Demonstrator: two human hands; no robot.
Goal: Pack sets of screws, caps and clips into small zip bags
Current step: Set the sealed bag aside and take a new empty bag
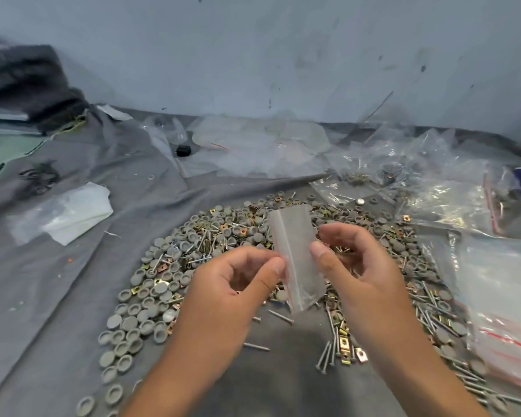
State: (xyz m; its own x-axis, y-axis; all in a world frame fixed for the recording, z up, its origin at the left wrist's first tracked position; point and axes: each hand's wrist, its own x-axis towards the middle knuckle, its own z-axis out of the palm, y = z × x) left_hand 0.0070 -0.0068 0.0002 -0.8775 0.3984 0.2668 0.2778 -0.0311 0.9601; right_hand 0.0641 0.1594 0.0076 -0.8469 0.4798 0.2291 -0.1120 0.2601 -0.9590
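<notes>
A small clear zip bag (295,254) with a red line along its seal hangs between my hands above the pile. My left hand (238,281) pinches its left edge between thumb and fingers. My right hand (355,266) pinches its right edge, and several screws seem to lie in its curled palm. Below, on grey cloth (73,296), a wide heap of grey round caps (151,290), brass-coloured clips (346,350) and silver screws (325,356) spreads out.
A stack of empty zip bags (506,302) lies at the right. Crumpled clear plastic bags (403,176) cover the back right. A white folded bag (73,215) lies at the left, dark folded cloth (27,85) at the far left, a wall behind.
</notes>
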